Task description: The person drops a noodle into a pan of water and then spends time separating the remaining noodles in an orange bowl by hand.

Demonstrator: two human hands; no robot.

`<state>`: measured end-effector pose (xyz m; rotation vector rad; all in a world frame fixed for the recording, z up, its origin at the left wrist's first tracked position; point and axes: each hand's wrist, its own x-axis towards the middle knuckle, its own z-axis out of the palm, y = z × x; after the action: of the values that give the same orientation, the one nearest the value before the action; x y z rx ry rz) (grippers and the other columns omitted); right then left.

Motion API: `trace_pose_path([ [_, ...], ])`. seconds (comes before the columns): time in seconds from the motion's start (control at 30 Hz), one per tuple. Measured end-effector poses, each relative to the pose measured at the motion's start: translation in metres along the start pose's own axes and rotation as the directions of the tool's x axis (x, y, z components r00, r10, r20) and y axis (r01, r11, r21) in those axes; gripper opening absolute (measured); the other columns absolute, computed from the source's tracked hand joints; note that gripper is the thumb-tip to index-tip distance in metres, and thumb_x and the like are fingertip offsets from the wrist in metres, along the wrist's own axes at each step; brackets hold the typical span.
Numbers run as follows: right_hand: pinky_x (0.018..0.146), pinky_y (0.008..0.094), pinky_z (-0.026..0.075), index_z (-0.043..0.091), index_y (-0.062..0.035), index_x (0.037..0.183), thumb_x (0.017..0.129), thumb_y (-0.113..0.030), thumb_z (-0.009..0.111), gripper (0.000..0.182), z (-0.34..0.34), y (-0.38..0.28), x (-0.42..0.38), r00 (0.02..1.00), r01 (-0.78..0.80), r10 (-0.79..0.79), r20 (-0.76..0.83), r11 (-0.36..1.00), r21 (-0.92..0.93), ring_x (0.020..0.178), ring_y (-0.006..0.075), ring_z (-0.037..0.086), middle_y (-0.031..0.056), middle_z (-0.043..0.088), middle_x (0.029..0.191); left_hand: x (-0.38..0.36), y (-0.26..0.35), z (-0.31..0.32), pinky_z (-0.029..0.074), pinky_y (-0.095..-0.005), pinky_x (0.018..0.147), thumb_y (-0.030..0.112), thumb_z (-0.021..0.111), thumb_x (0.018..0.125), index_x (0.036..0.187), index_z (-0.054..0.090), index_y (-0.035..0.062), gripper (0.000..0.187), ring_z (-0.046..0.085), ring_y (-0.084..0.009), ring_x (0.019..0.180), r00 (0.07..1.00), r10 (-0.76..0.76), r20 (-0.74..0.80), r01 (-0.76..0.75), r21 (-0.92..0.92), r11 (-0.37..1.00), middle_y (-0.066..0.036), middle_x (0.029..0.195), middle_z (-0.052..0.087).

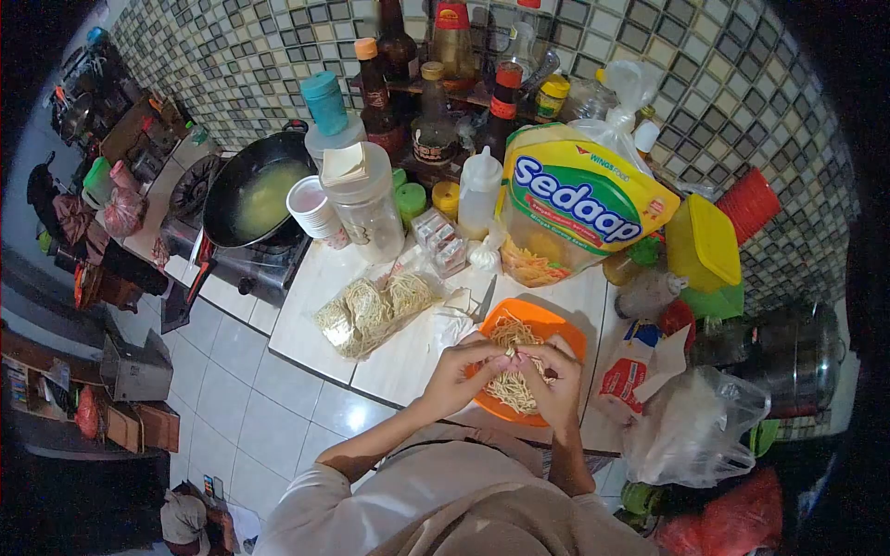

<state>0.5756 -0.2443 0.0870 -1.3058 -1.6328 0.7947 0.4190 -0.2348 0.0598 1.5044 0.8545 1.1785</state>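
An orange bowl (576,332) stands at the counter's front edge with pale dry noodles (512,393) in it. Over the bowl, my left hand (456,375) and my right hand (556,378) meet at the fingertips. Both are closed on a small pinkish piece (513,360), too small to name. Left of the bowl lies a clear bag of noodle cakes (374,313). A knife blade (488,295) shows just behind the bowl, beside a crumpled white wrapper (453,326).
A black wok (262,199) with yellowish liquid sits on the stove at left. Behind the bowl stand a Sedaap pouch (579,204), a squeeze bottle (479,193) and several sauce bottles. At right are a plastic bag (691,426) and a pot (788,357). Another person (190,519) is at lower left.
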Motion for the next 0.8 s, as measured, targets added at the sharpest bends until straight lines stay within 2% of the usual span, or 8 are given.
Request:
trace_pose_path([
  [0.1,0.060,0.0252,0.041,0.062,-0.0012,0.085,0.071,-0.001,0.060,0.014,0.0001,-0.0011,-0.0009,1.000,0.019,-0.019,-0.006,0.999,-0.037,0.067,0.0171,0.055,0.0089,0.056,0.072,-0.0004,0.0038,0.0005,0.037,-0.0237,0.060,0.009,0.055,0.080,0.086,0.063,0.0030,0.012,0.046,-0.0117,0.067,0.998,0.052,-0.034,-0.050,0.059,0.997,-0.005,0.076,0.059],
  [0.17,0.059,0.0261,0.041,0.063,-0.0019,0.084,0.070,-0.001,0.061,0.014,0.0013,0.0019,-0.0017,0.998,0.047,-0.049,-0.027,0.997,-0.067,0.066,0.0176,0.053,0.0087,0.054,0.071,-0.0004,0.0063,-0.0018,0.041,-0.0290,0.071,0.009,0.055,0.080,0.089,0.061,0.0001,0.014,0.052,-0.0196,0.072,0.999,0.031,-0.008,-0.030,0.113,0.993,-0.009,0.081,0.063],
  [0.5,0.057,0.0265,0.040,0.063,-0.0033,0.084,0.069,-0.003,0.063,0.015,0.0033,0.0039,-0.0017,0.994,0.077,-0.086,-0.072,0.991,-0.113,0.063,0.0173,0.050,0.0077,0.050,0.068,-0.0004,0.0019,0.0019,0.040,-0.0291,0.066,0.006,0.057,0.077,0.089,0.061,-0.0016,0.015,0.050,-0.0198,0.072,0.991,0.117,-0.061,-0.102,0.203,0.974,-0.011,0.077,0.061],
  [0.7,0.055,0.0256,0.039,0.064,-0.0059,0.091,0.069,-0.003,0.063,0.021,0.0028,-0.0008,-0.0013,0.992,0.093,-0.103,-0.068,0.987,-0.130,0.060,0.0163,0.048,0.0070,0.049,0.068,-0.0010,-0.0001,0.0034,0.040,-0.0301,0.067,0.005,0.058,0.076,0.091,0.061,-0.0017,0.017,0.049,-0.0205,0.072,0.987,0.139,-0.083,-0.119,0.209,0.971,-0.011,0.077,0.061],
  [0.77,0.051,0.0216,0.033,0.062,-0.0024,0.091,0.070,-0.001,0.062,0.021,0.0045,-0.0022,-0.0013,0.993,0.096,-0.102,-0.065,0.992,-0.082,0.060,0.0112,0.044,0.0043,0.047,0.068,-0.0005,0.0013,0.0035,0.040,-0.0303,0.068,0.005,0.058,0.076,0.091,0.060,-0.0020,0.017,0.049,-0.0206,0.072,0.983,0.162,-0.085,-0.140,0.216,0.966,-0.010,0.077,0.061],
  [0.8,0.051,0.0216,0.033,0.062,-0.0024,0.091,0.070,-0.001,0.062,0.021,0.0059,-0.0020,-0.0012,0.993,0.095,-0.101,-0.065,0.992,-0.081,0.060,0.0112,0.044,0.0043,0.047,0.068,-0.0006,0.0011,0.0035,0.040,-0.0303,0.068,0.005,0.058,0.076,0.091,0.060,-0.0020,0.017,0.049,-0.0206,0.072,0.983,0.161,-0.085,-0.139,0.216,0.966,-0.010,0.077,0.061],
])
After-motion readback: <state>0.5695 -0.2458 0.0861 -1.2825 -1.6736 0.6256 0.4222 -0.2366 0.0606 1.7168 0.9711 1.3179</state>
